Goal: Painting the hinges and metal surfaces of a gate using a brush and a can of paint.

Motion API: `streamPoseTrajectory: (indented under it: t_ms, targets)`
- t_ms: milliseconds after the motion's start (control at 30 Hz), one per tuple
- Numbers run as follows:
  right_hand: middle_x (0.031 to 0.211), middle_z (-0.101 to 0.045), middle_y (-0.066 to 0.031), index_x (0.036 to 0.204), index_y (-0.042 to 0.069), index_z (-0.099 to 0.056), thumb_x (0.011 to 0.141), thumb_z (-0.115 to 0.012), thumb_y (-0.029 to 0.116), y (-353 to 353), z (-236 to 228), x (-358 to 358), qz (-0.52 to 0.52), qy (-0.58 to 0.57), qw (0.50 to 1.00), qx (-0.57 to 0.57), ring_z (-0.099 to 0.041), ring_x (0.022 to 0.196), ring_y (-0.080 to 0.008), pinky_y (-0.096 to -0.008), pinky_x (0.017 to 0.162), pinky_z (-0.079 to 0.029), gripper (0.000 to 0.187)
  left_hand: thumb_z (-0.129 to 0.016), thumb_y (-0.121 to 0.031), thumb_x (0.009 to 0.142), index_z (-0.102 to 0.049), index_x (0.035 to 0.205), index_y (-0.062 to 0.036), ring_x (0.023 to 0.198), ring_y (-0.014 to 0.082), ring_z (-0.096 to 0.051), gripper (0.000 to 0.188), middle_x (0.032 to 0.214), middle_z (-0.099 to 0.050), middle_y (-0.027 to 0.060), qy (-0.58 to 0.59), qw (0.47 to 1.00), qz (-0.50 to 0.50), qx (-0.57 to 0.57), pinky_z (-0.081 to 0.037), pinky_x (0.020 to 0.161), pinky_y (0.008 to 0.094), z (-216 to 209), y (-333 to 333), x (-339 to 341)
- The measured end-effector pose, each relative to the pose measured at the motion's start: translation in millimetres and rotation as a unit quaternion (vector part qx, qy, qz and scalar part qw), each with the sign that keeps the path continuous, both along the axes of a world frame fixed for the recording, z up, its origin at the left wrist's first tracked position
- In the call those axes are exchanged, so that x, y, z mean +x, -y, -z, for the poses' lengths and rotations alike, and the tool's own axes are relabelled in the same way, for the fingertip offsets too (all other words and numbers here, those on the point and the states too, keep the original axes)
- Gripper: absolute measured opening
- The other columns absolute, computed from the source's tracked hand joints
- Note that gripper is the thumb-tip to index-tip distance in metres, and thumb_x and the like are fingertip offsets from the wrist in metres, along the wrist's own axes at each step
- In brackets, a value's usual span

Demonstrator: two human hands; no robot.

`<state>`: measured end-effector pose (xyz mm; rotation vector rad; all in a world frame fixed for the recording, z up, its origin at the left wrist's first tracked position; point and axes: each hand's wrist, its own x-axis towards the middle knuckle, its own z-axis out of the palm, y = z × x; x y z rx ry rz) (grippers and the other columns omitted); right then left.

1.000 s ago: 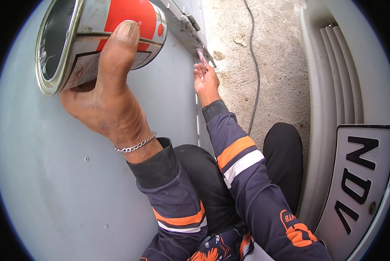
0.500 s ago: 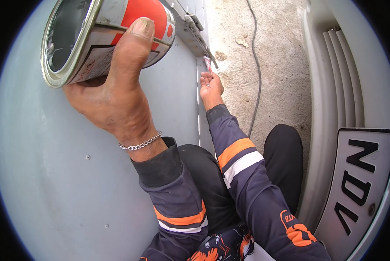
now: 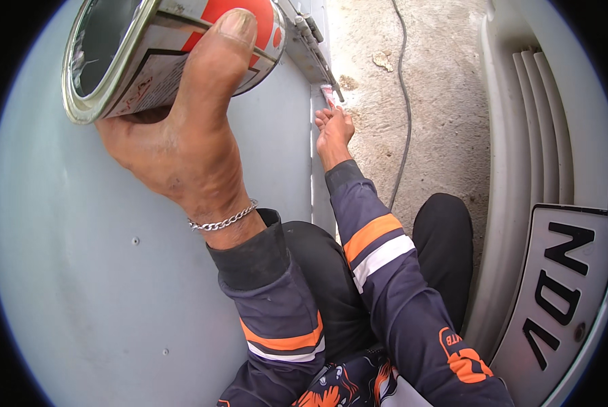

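Note:
My left hand (image 3: 189,136) is wrapped round an open paint can (image 3: 158,64) with a red and white label, thumb along its side. The can is tipped with its mouth to the left, and grey paint coats the inside. Farther off, my right hand (image 3: 334,132) has its fingers closed on a small paintbrush (image 3: 328,95), which shows red and white. The brush's far end is at the lower edge of a grey metal panel (image 3: 182,285), just by a hinge (image 3: 311,30). Fine detail of the brush tip is too small to make out.
A dark cable (image 3: 406,102) runs along the rough concrete floor (image 3: 446,88). On the right stands a pale vehicle body with a slatted grille (image 3: 544,122) and a white number plate (image 3: 555,285). My knee (image 3: 443,230) is close beside it.
The can has risen a little in the picture, with my left hand round it. My right hand and the brush sit slightly farther right, still at the panel edge by the hinge.

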<state>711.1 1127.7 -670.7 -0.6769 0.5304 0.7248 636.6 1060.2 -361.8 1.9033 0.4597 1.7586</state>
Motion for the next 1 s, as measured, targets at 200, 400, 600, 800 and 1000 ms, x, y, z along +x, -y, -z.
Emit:
streamPoseTrajectory:
  t_ms: [200, 400, 600, 800, 1000]
  targets:
    - [0.106, -0.059, -0.0148, 0.139, -0.002, -0.045, 0.100, -0.049, 0.006, -14, -12, 9, -0.021, 0.077, 0.997, 0.010, -0.066, 0.082, -0.0201, -0.0285, 0.064, -0.054, 0.040, -0.087, -0.022, 0.068, -0.071, 0.113, -0.0030, 0.099, 0.0216, -0.068, 0.051, 0.104, -0.071, 0.0090, 0.011, 1.000, 0.023, 0.013, -0.052, 0.096, 0.0411, 3, -2, 3]
    - [0.104, -0.060, -0.0145, 0.135, -0.005, -0.049, 0.096, -0.050, 0.001, 30, 3, 5, -0.025, 0.109, 0.994, 0.008, -0.066, 0.082, -0.0192, -0.0279, 0.064, -0.055, 0.040, -0.087, -0.018, 0.069, -0.071, 0.114, -0.0025, 0.097, 0.0204, -0.068, 0.050, 0.102, -0.071, 0.0083, 0.020, 0.999, 0.032, 0.026, -0.051, 0.096, 0.0385, 1, -5, 1]
    - [0.089, -0.065, -0.0117, 0.130, -0.009, -0.055, 0.096, -0.054, 0.005, 55, -3, 28, -0.031, 0.216, 0.973, -0.079, -0.066, 0.068, -0.0161, -0.0266, 0.056, -0.053, 0.037, -0.083, -0.015, 0.073, -0.067, 0.112, 0.0050, 0.079, 0.0171, -0.069, 0.047, 0.095, -0.071, 0.0123, 0.028, 0.993, 0.114, 0.002, -0.057, 0.075, 0.0313, 6, -2, 4]
    - [0.080, -0.068, -0.0093, 0.121, -0.008, -0.064, 0.095, -0.057, 0.011, 41, -11, 34, -0.100, 0.317, 0.928, -0.168, -0.068, 0.060, -0.0152, -0.0257, 0.053, -0.051, 0.033, -0.083, -0.015, 0.074, -0.065, 0.118, 0.0065, 0.083, 0.0192, -0.069, 0.053, 0.099, -0.071, 0.0141, 0.057, 0.990, 0.132, -0.010, -0.057, 0.078, 0.0312, 4, 0, 7]
    - [0.077, -0.069, -0.0104, 0.114, -0.008, -0.066, 0.094, -0.058, 0.012, 19, -3, 41, -0.108, 0.356, 0.901, -0.224, -0.068, 0.057, -0.0152, -0.0291, 0.054, -0.053, 0.029, -0.083, -0.014, 0.074, -0.061, 0.124, 0.0083, 0.090, 0.0212, -0.070, 0.059, 0.102, -0.070, 0.0159, 0.085, 0.992, 0.053, -0.075, -0.058, 0.081, 0.0322, -2, 20, 23]
